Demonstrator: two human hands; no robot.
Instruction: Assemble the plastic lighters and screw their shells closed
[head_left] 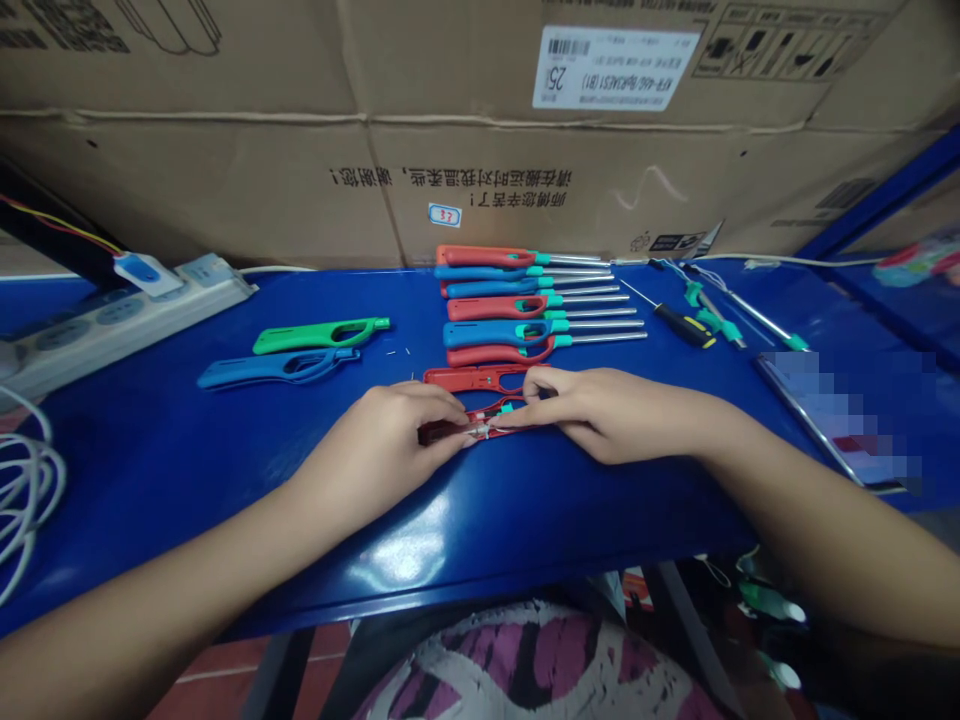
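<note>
An opened red lighter shell lies on the blue table in front of me, with small parts and a teal piece inside. My left hand grips its left end, thumb and fingers closed around it. From the other side my right hand pinches at the shell, its index finger on the small inner parts and its other fingers curled. The fingers partly hide those parts. Just behind lies another red shell half, touched or overlapped by my right hand.
Several long-nosed lighters are lined up behind. Green and blue shell halves lie left, near a power strip. On the right are a screwdriver, loose metal tubes and a phone. A cardboard box stands behind.
</note>
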